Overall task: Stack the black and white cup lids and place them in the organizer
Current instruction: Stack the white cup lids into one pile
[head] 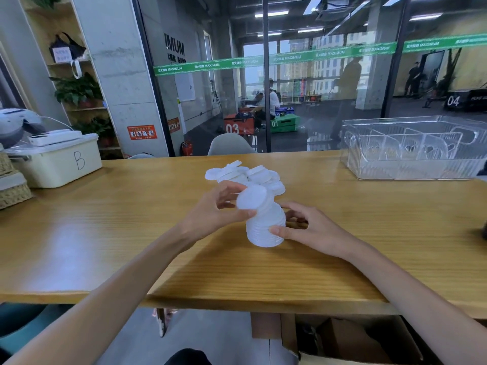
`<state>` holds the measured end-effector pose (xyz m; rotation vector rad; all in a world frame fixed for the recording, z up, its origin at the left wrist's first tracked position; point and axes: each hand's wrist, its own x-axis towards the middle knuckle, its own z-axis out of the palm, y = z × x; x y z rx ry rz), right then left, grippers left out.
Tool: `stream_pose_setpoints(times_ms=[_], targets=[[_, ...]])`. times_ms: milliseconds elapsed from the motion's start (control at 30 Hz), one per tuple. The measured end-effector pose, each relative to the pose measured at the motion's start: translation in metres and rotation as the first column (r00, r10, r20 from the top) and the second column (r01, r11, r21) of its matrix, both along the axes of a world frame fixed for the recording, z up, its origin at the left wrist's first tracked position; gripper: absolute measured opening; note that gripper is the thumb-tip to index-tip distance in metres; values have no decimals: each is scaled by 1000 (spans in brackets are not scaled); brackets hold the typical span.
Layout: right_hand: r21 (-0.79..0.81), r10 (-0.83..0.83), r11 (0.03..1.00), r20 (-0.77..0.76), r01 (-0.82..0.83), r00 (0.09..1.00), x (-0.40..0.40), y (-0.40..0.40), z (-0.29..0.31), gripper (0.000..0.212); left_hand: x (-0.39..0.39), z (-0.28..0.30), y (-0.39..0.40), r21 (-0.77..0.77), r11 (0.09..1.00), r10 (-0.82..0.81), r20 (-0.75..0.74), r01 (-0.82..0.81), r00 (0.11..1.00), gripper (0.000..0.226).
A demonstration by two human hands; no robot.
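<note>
A stack of white cup lids [263,230] stands on the wooden table [105,233] near its middle. My right hand [303,227] grips the stack's lower right side. My left hand [218,209] pinches a single white lid [251,197], tilted over the top of the stack. Behind them lies a loose pile of white lids [242,173]. The clear plastic organizer [411,146] with dividers sits at the far right of the table. No black lids show.
A cream storage box marked B [58,159] stands at the far left, with woven baskets [13,191] beside it. A glass wall runs behind the table. A chair back [229,144] shows past the far edge. Cardboard boxes [350,341] sit under the table.
</note>
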<state>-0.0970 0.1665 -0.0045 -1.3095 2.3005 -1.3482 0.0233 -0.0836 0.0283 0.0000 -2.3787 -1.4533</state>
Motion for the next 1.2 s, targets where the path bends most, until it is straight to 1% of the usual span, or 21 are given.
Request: stream_pose_setpoints(times_ms=[100, 200, 367, 467, 567, 700, 833, 1000, 1067, 1200], targets=[[-4, -4, 1000, 9, 4, 1000, 2, 1, 2, 58, -5, -2, 4, -61, 997, -53, 37, 55, 998, 50], [-1, -5, 1000, 5, 5, 1000, 3, 1, 3, 55, -8, -4, 6, -88, 992, -81, 70, 87, 994, 48], [-6, 2, 1000, 16, -2, 1000, 4, 1, 4, 53, -8, -11, 9, -51, 992, -113, 92, 118, 989, 51], [-11, 12, 1000, 6, -11, 1000, 3, 1, 3, 58, -7, -14, 10, -33, 991, -127, 89, 130, 988, 49], [-22, 9, 1000, 14, -9, 1000, 2, 1, 3, 63, -8, -19, 13, 4, 994, -110, 64, 110, 992, 49], [-4, 8, 1000, -3, -8, 1000, 2, 1, 3, 63, -10, -22, 15, -3, 996, -85, 31, 86, 996, 47], [-1, 6, 1000, -11, -6, 1000, 2, 1, 2, 56, -13, -24, 20, -29, 998, -63, 0, 63, 998, 57], [15, 16, 1000, -37, -16, 999, 1, 1, -1, 65, -10, -28, 16, -53, 995, -84, 12, 84, 996, 65], [21, 22, 1000, -39, -21, 999, 3, 2, 0, 63, -11, -29, 15, -41, 995, -85, 18, 86, 996, 64], [15, -7, 1000, 4, 7, 1000, 5, 0, 2, 49, -10, -28, 14, -20, 994, -105, 34, 106, 994, 56]])
